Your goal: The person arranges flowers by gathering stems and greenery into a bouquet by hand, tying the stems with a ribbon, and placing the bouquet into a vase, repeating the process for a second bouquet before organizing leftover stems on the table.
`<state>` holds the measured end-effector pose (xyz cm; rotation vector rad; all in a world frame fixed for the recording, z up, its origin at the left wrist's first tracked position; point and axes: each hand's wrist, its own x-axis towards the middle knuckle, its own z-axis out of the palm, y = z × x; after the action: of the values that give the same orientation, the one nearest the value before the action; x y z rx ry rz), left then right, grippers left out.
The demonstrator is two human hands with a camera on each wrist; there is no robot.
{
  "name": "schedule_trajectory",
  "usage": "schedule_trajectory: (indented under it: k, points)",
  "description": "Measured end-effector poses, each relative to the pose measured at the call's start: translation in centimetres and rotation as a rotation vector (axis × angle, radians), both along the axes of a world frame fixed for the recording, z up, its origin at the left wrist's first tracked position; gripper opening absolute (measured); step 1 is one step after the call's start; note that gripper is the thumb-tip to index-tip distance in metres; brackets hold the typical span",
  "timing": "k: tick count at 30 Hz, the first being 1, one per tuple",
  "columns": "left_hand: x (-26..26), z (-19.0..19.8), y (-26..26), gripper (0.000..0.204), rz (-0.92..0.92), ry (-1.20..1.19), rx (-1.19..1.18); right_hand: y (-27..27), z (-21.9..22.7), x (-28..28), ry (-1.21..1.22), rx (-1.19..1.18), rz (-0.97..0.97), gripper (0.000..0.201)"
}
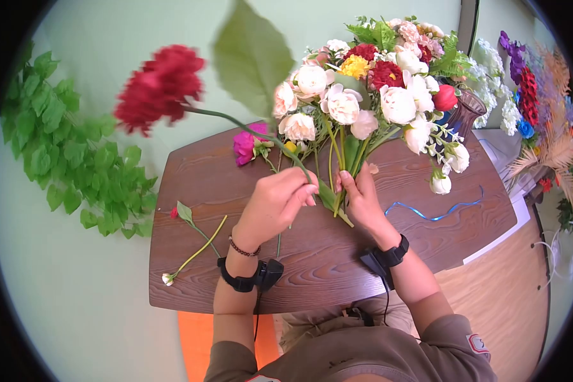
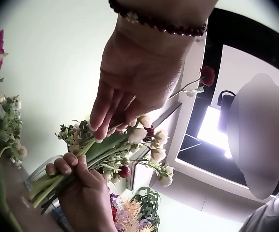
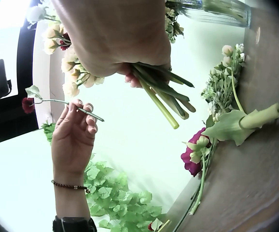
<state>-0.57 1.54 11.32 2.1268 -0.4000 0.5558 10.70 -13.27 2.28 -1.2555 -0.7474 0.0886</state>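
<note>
My left hand (image 1: 275, 202) pinches the thin green stem of a dark red artificial flower (image 1: 162, 86). Its blurred bloom leans up to the left, with one large leaf (image 1: 248, 60) beside it. To the right, my right hand (image 1: 363, 198) grips the gathered stems of a bouquet (image 1: 341, 108) of white, pale pink, red and yellow flowers with green fern. Its bunched stem ends (image 3: 163, 99) stick out below the right fist. In the right wrist view, the red flower's stem end (image 3: 97, 117) pokes past the left fingertips, apart from the bouquet stems.
On the dark wooden table (image 1: 426, 248) lie a magenta flower (image 1: 248, 145), a small white bud on a stem (image 1: 168, 279) and a curly blue ribbon (image 1: 436, 216). A glass vase (image 1: 468, 111) stands at the back right. Green vines (image 1: 83, 159) hang on the left wall.
</note>
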Motion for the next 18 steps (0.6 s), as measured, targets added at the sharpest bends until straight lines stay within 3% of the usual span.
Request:
schedule_trajectory:
  k: [6, 18]
  points:
    - [2.2, -2.2, 0.1, 0.014, -0.044, 0.163, 0.119, -0.1, 0.2, -0.1, -0.065, -0.06, -0.021, 0.014]
    - [3.0, -3.4, 0.1, 0.018, 0.036, 0.162, -0.114, 0.0, 0.3, -0.3, -0.064, -0.03, 0.029, 0.011]
